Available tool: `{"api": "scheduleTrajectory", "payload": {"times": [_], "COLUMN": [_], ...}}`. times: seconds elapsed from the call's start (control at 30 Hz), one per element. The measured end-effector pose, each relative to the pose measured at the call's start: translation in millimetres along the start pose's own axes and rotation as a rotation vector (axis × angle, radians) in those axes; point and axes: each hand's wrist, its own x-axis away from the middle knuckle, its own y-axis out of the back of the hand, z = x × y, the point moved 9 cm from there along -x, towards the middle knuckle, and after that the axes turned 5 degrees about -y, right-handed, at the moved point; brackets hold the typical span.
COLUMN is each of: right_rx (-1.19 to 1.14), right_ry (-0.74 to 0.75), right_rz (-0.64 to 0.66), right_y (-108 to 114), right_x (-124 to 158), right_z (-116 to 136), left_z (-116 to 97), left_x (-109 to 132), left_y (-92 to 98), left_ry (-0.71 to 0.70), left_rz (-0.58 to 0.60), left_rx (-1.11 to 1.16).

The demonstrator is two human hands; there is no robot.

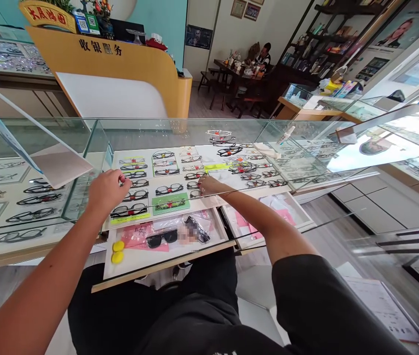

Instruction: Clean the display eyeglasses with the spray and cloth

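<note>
My right hand [209, 186] reaches into the glass display case, its fingers closed at the right end of a pair of dark-framed eyeglasses [193, 185]; the fingertips are partly hidden. Curled above the left column of frames is my left hand [109, 190]. Whether anything is between its fingers is hidden from me. Close to it lie black eyeglasses [135, 195] with red tags. Between my hands, another black pair [169, 189] rests on the white lining, and one pair sits on a green card [171, 203].
Below the case an open drawer [131, 264] holds black sunglasses [162, 238], plastic packets and yellow round pieces [118, 252]. A second drawer [298, 209] is open at right. A glass partition [87, 167] stands left. A person [264, 56] sits at a far table.
</note>
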Motion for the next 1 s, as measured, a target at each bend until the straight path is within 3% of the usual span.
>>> {"api": "scheduleTrajectory", "payload": {"times": [0.4,0.63,0.87,1.0], "right_rx": [-0.04,-0.108,-0.269,-0.374], "right_ry": [-0.103,-0.141,0.056,0.264], "right_rz": [-0.012,-0.015,0.12,0.164], "right_y": [6,16,20,55], "right_x": [10,50,117,158], "right_z": [1,12,64,105], "left_z": [3,6,6,4], "left_x": [-1,-2,-1,2], "left_y": [-2.1,-5.7,-7.8,-5.4], "left_ry": [0.003,0.007,-0.007,-0.018], "left_rz": [-0.009,0.007,0.006,0.006], "left_rx": [0.038,0.045,0.026,0.007]}}
